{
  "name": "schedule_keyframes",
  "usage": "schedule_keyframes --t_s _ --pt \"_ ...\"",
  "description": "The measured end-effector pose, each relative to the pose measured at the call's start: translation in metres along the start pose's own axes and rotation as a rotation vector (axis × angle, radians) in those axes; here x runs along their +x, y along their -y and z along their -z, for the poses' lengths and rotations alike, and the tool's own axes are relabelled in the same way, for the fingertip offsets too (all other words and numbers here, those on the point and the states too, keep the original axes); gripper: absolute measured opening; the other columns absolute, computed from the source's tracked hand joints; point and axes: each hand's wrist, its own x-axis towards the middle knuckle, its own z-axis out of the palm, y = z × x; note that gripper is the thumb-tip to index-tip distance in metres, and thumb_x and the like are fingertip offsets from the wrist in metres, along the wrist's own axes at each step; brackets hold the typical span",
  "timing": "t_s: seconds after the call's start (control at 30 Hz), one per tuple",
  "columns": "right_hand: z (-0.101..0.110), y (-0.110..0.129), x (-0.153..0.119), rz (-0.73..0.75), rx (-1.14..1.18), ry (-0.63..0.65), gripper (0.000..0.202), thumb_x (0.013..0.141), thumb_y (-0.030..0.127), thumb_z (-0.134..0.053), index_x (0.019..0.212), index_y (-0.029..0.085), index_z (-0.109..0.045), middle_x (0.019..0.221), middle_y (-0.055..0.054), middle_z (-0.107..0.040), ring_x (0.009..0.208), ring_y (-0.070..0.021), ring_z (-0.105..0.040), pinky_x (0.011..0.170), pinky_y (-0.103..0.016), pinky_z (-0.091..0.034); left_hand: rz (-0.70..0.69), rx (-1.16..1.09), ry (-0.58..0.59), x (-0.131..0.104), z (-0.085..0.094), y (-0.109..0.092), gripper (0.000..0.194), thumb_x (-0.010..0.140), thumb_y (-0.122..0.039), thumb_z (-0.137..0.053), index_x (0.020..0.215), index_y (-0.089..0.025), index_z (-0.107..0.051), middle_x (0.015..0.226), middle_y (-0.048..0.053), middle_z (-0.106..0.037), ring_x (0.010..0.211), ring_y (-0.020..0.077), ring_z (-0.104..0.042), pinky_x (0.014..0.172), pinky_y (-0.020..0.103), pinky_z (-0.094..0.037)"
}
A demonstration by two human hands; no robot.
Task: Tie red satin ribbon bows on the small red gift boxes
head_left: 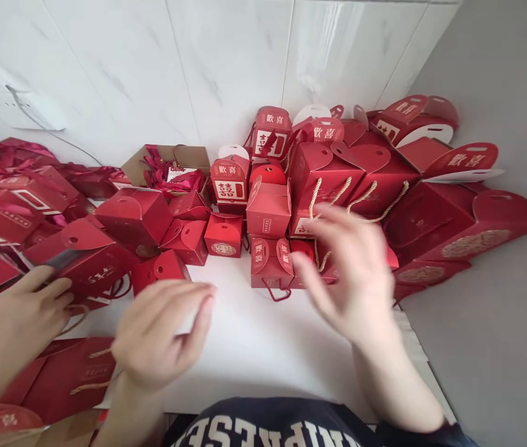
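My left hand (163, 338) is loosely curled over the white table, its thumb tip close to the fingers and the tabletop showing through the gap. Nothing shows in it. Just beyond it stands a small red gift box (159, 267). My right hand (354, 273) is raised and blurred, with thumb and fingers spread and no object between them. Behind it are red gift boxes with twisted cream rope handles (316, 195). A small red box with a dark red cord (271, 264) stands left of my right thumb.
Another person's hand (42, 304) is at a large red box (79, 248) on the left. An open cardboard box (198, 158) with red ribbons stands at the back. Stacked red boxes (454, 217) fill the right side by the grey wall. White tabletop (244, 347) shows in front.
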Motion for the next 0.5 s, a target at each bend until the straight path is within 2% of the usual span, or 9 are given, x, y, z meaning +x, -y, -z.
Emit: schedule_keyframes --t_s 0.07,0.13,0.23,0.3,0.4,0.5 --pt "-0.041 0.016 0.011 0.159 0.227 0.269 0.032 0.097 0.032 -0.052 0.126 0.02 -0.054 0.133 -0.013 -0.057 0.125 -0.0262 -0.053 0.104 -0.045 -0.048 -0.131 -0.115 0.083 -0.005 -0.008 -0.011 0.014 0.079 -0.005 -0.064 0.088 -0.015 -0.068 0.076 0.003 -0.076 0.068 0.0165 -0.07 0.068 0.03 -0.056" --pt "-0.085 0.032 0.019 0.335 0.388 0.454 0.039 0.097 0.04 -0.053 0.129 0.017 -0.053 0.141 -0.012 -0.053 0.131 -0.0242 -0.048 0.107 -0.04 -0.046 -0.187 -0.225 0.132 -0.008 -0.017 -0.026 0.01 0.082 -0.008 -0.061 0.087 -0.014 -0.068 0.074 0.003 -0.075 0.064 0.015 -0.069 0.064 0.028 -0.055" --pt "-0.147 0.054 0.029 0.424 0.496 0.551 0.065 0.092 0.049 -0.059 0.141 0.011 -0.04 0.149 -0.016 -0.043 0.138 -0.0253 -0.041 0.11 -0.038 -0.043 -0.198 -0.368 0.191 -0.011 -0.025 -0.044 0.008 0.085 -0.013 -0.059 0.087 -0.013 -0.067 0.072 0.003 -0.075 0.058 0.013 -0.067 0.056 0.026 -0.053" --pt "-0.179 0.067 0.033 0.47 0.524 0.604 0.073 0.09 0.05 -0.061 0.145 0.01 -0.035 0.151 -0.016 -0.041 0.14 -0.0254 -0.037 0.113 -0.038 -0.038 -0.196 -0.421 0.206 -0.013 -0.027 -0.049 0.009 0.087 -0.016 -0.058 0.087 -0.013 -0.067 0.07 0.002 -0.074 0.056 0.0128 -0.066 0.053 0.027 -0.053" --pt "-0.203 0.081 0.033 0.458 0.442 0.699 0.081 0.086 0.056 -0.063 0.144 0.008 -0.035 0.155 -0.021 -0.032 0.144 -0.0329 -0.028 0.113 -0.046 -0.036 -0.185 -0.434 0.217 -0.015 -0.028 -0.046 0.011 0.088 -0.019 -0.058 0.085 -0.014 -0.067 0.067 0.001 -0.073 0.055 0.013 -0.066 0.054 0.028 -0.055" --pt "-0.201 0.087 0.032 0.444 0.331 0.729 0.075 0.084 0.056 -0.065 0.14 0.011 -0.042 0.155 -0.021 -0.03 0.144 -0.0346 -0.025 0.109 -0.05 -0.037 -0.155 -0.437 0.2 -0.014 -0.026 -0.038 0.013 0.089 -0.018 -0.055 0.084 -0.016 -0.067 0.066 0.0 -0.073 0.053 0.0122 -0.066 0.053 0.027 -0.055"
